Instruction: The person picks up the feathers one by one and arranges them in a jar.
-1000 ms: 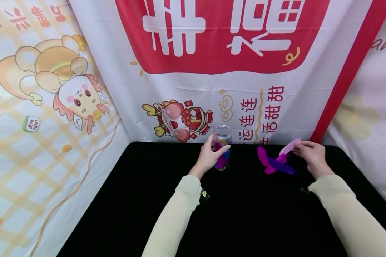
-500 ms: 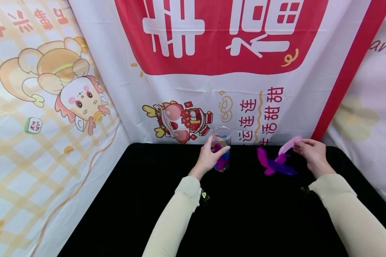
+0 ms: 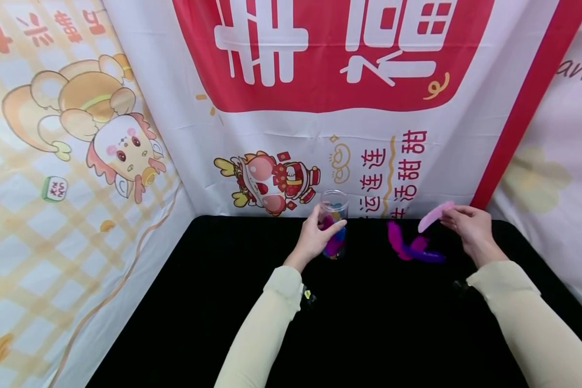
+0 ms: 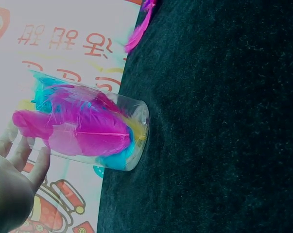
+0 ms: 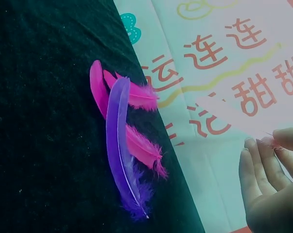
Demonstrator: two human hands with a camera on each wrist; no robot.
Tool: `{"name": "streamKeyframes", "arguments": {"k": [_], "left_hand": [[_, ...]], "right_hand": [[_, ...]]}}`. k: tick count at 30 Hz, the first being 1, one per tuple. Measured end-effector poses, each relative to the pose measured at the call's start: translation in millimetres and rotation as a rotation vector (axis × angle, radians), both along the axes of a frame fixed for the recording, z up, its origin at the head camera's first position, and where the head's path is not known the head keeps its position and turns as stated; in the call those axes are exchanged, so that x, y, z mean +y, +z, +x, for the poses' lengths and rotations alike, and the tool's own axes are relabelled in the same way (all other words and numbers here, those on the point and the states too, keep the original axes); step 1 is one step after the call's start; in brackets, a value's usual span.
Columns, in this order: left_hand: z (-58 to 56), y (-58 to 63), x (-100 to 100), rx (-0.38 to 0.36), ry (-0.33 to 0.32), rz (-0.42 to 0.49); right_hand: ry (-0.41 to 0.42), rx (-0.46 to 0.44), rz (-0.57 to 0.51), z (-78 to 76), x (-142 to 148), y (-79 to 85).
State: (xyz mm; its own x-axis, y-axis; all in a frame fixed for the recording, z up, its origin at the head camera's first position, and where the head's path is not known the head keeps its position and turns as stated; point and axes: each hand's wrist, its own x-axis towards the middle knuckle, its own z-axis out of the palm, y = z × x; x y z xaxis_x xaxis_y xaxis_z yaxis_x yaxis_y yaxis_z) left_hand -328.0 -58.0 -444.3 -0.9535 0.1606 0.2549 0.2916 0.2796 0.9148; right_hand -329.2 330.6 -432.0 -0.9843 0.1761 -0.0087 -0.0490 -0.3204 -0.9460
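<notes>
Pale pink feather [image 3: 431,217] has risen clear of the magenta and purple feathers [image 5: 118,141] on the black cloth [image 3: 393,323], one end pinched by right hand [image 3: 471,230]; left hand [image 3: 315,235] grips clear jar [image 4: 138,109]. Likely near-weightless, easily bent: hold at base.

Arms [image 3: 259,328] outstretched, right fingers [image 5: 274,170] pinched

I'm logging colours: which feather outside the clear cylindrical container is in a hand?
The slim, pale pink feather, pinched by its end in the right hand. The long purple feather and bright pink feathers lie on the black cloth.
</notes>
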Motion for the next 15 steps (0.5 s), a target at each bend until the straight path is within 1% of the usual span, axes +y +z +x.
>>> {"name": "streamKeyframes", "arguments": {"k": [5, 11, 15], "left_hand": [[-4.5, 0.0, -1, 0.008, -0.001, -0.005], [-8.5, -1.8, -2, 0.008, -0.007, -0.004], [-10.8, -2.9, -2, 0.015, 0.003, -0.009]], "right_hand": [[0.004, -0.013, -0.001, -3.0, -2, 2.0], [0.007, 0.001, -0.01, -3.1, -9, 6.0], [0.01, 0.013, -0.008, -4.4, -13, 6.9]]}}
